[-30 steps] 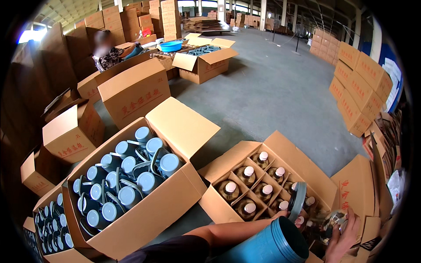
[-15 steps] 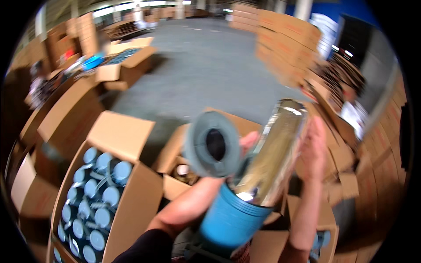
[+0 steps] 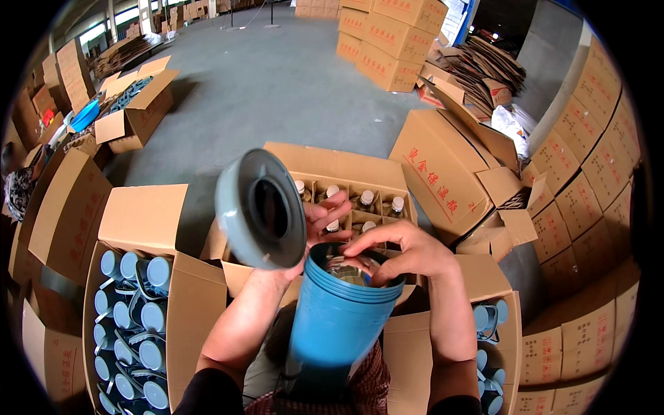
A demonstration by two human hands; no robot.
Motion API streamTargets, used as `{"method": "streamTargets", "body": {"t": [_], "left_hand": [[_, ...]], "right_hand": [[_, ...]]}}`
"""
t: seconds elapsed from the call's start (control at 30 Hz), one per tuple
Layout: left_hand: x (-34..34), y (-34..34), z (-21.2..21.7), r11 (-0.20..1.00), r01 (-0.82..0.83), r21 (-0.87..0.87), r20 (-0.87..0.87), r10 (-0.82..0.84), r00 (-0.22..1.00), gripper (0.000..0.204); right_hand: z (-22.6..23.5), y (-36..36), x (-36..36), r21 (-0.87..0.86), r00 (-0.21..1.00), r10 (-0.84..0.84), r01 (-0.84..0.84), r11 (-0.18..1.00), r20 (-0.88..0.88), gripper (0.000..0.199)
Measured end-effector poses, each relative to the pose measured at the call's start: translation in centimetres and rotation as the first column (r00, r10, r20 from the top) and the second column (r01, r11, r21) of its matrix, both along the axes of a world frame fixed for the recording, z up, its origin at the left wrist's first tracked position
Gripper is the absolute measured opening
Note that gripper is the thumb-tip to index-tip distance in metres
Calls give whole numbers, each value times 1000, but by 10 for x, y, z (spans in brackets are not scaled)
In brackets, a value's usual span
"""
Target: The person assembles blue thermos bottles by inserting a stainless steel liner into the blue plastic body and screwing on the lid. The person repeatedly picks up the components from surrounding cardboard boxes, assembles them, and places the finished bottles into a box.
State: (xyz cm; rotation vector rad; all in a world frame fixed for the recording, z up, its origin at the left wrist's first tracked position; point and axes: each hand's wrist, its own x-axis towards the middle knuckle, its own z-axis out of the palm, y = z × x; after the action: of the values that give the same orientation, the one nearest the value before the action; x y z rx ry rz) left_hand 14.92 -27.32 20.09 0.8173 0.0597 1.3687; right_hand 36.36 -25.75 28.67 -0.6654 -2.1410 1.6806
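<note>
A blue thermos casing (image 3: pixel 342 321) stands tilted at my lap, its threaded mouth upward. Sunk deep inside it is a silvery thermos liner (image 3: pixel 349 271), of which only the top shows. My right hand (image 3: pixel 411 256) curls over the mouth, thumb and fingers gripping the liner's top inside the rim. Left of the mouth, my left hand (image 3: pixel 321 221) holds a grey-blue funnel-shaped thermos collar (image 3: pixel 235 207) with a dark round hole. The collar hides part of that hand, and several fingers stretch out behind it.
Ahead is an open divided carton (image 3: pixel 332 159) of white-capped silvery liners. Cartons of blue thermos parts with handles stand at left (image 3: pixel 142 304) and right (image 3: pixel 494 346). Stacked boxes (image 3: pixel 581 152) line the right, and a person (image 3: pixel 24 183) sits far left.
The silvery liner has gone down into the blue casing, and my right hand has followed from its side to the mouth. The collar has moved left with my left hand.
</note>
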Motion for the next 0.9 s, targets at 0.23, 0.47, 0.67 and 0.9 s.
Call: {"method": "streamTargets", "body": {"t": [0.23, 0.47, 0.67, 0.9], "left_hand": [[-64, -24, -32, 734, -335, -591, -12, 407, 914, 46], [-134, -115, -159, 218, -757, -615, -471, 668, 576, 9], [-215, -245, -134, -66, -930, -362, -694, 686, 221, 7], [-232, -278, -174, -127, -878, -462, -619, 755, 216, 10]], "right_hand": [[8, 3, -39, 492, 915, 5, -221, 842, 402, 22], [-19, 4, -16, 90, 987, -126, 118, 989, 97, 22], [-44, 0, -55, -82, 962, -4, -19, 996, -272, 29], [-52, 10, -81, -185, 984, -18, -16, 983, -176, 34]]}}
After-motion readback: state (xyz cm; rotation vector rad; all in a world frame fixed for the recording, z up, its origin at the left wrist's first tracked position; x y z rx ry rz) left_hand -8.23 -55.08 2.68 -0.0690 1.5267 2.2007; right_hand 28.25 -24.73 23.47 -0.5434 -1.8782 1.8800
